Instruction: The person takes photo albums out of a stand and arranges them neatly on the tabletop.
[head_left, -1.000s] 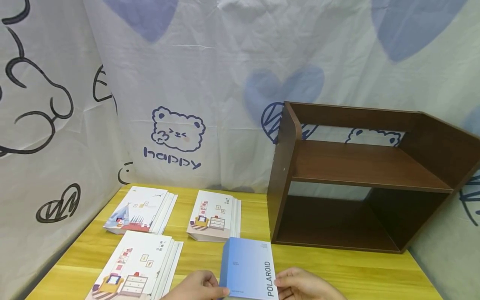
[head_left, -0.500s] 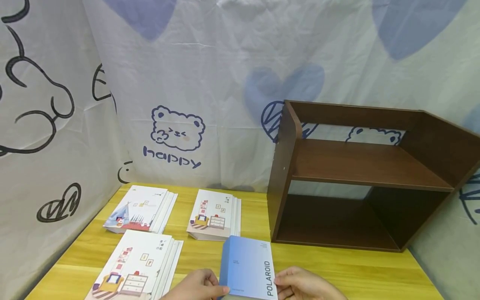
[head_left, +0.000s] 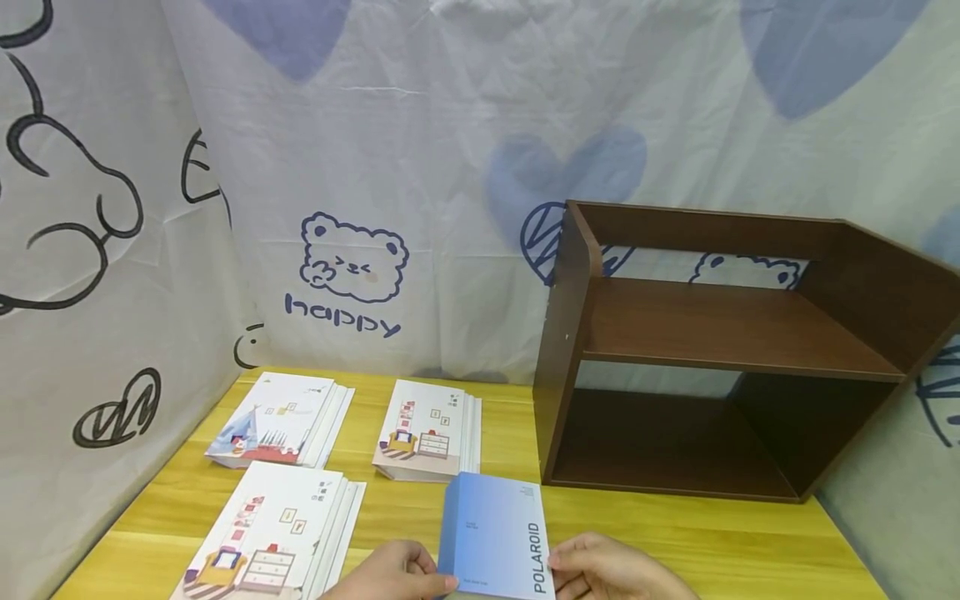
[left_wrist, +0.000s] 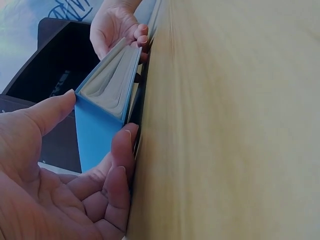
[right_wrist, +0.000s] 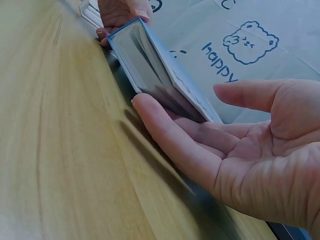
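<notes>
A blue album marked POLAROID lies at the front middle of the table, cover up, its page edges showing in both wrist views. At its spine corner my left hand pinches it, thumb on the upper edge and fingers by the lower one. On the opposite side, my right hand touches the page side with its fingers low along the album. The right thumb stands apart from the cover in the right wrist view.
Three white illustrated albums lie left: one at the back left, one at back centre, one at front left. A dark brown two-level shelf stands at the right against a printed cloth. All rest on a yellow wood-grain table.
The head view has shifted very slightly. Both hands and the blue album stay in the same place.
</notes>
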